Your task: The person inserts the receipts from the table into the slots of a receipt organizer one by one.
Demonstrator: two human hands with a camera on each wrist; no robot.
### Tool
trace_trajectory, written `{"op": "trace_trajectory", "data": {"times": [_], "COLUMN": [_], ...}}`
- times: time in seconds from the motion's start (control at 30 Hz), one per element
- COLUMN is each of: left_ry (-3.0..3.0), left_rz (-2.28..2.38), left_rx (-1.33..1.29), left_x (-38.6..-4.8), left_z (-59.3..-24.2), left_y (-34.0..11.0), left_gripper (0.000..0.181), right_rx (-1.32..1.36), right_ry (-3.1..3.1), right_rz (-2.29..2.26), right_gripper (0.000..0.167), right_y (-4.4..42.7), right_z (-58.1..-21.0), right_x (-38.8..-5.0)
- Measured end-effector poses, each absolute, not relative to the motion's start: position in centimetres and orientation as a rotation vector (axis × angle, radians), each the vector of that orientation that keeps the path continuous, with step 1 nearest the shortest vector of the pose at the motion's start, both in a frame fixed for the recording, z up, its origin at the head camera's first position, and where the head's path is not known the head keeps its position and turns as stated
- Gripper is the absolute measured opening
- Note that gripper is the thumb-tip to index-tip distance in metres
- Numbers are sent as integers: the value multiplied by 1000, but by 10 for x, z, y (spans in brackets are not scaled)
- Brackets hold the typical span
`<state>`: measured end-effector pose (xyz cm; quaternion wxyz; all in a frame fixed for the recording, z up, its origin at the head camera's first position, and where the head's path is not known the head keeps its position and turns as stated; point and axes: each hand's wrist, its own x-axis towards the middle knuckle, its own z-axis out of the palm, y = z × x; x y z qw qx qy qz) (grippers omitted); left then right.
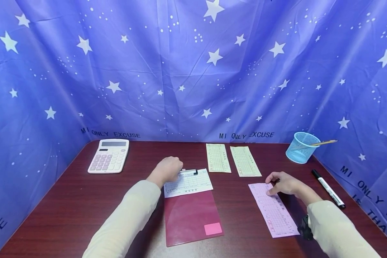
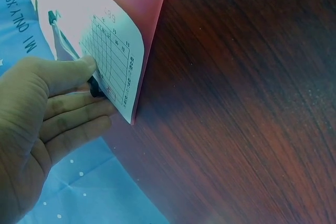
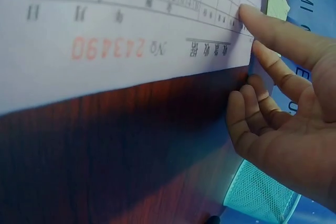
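The pink rectangular paper slip (image 1: 274,211), at the right of the dark-red wooden table (image 1: 67,211), is pinched by the right hand (image 1: 287,185) at its far end. The left hand (image 1: 168,170) grips the black-tipped clip (image 1: 189,172) of the crimson flat clipboard (image 1: 191,216). One white printed sheet (image 1: 193,184) is already there; two pale-yellow paper slips (image 1: 218,158), farther, are not yet.

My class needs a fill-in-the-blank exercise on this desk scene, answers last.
The person's ____ hand holds the clipboard.
Exactly ____ yellow slips are visible.
A ____ sticks out of the mesh cup.
In the head view, the marker lies to the clipboard's ____.

Missing words: left; two; pencil; right.
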<state>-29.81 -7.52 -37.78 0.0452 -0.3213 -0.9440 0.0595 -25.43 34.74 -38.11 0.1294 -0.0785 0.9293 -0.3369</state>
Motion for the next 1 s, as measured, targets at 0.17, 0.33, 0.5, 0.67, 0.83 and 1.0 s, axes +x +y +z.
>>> {"op": "trace_trajectory", "data": {"times": [0.17, 0.33, 0.5, 0.67, 0.83, 1.0], "left_ry": [-2885, -2884, -2887, -2882, -2866, -2869], "left_rz": [184, 161, 184, 192, 202, 199], "left_rx": [-981, -989, -992, -1002, -1013, -1017], "left_x": [-299, -298, -298, -299, -299, -299], "left_z": [-379, -378, -376, -376, -376, -375], "left_y": [-74, -75, -76, -76, -76, -76], "left_gripper": [16, 19, 13, 14, 18, 18], "right_rx": [-238, -223, -245, -305, -319, -292], "right_ry": [2743, 2760, 2767, 2664, 2595, 2614], "right_rz": [-904, -860, -872, -988, -985, -916], "right_gripper": [23, 21, 23, 28, 36, 15], "right_y": [346, 340, 336, 335, 337, 340], "right_z": [-381, -378, -375, -372, -371, -369], "right_x": [-252, -248, -246, -248, -250, -253]}}
